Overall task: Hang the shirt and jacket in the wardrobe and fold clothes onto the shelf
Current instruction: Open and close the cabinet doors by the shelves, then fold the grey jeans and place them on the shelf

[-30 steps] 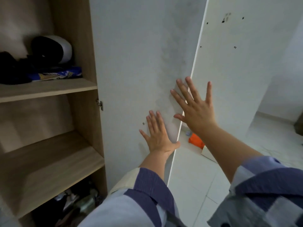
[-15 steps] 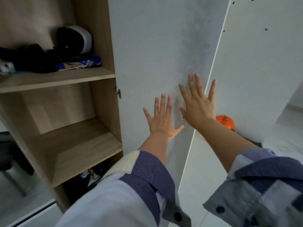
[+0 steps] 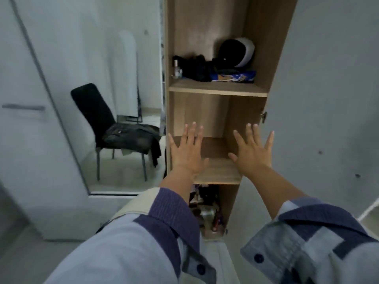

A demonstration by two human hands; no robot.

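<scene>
Left hand [image 3: 187, 152] and right hand [image 3: 253, 154]: each grip spread, fingers straight, holding nothing, raised before the bare middle wooden shelf [image 3: 217, 171] of the open light-wood wardrobe [image 3: 205, 37]. Dark jacket-like garment [image 3: 131, 136] lies draped on the black chair [image 3: 96, 111], left of the wardrobe. Upper shelf carries a black-and-white helmet [image 3: 238, 51].

The left hand [image 3: 187, 152] covers part of the middle shelf [image 3: 220, 171]. Jumbled items [image 3: 205, 210] in the bottom compartment are too dark to identify. The wardrobe door [image 3: 328, 99] runs off the right edge.
</scene>
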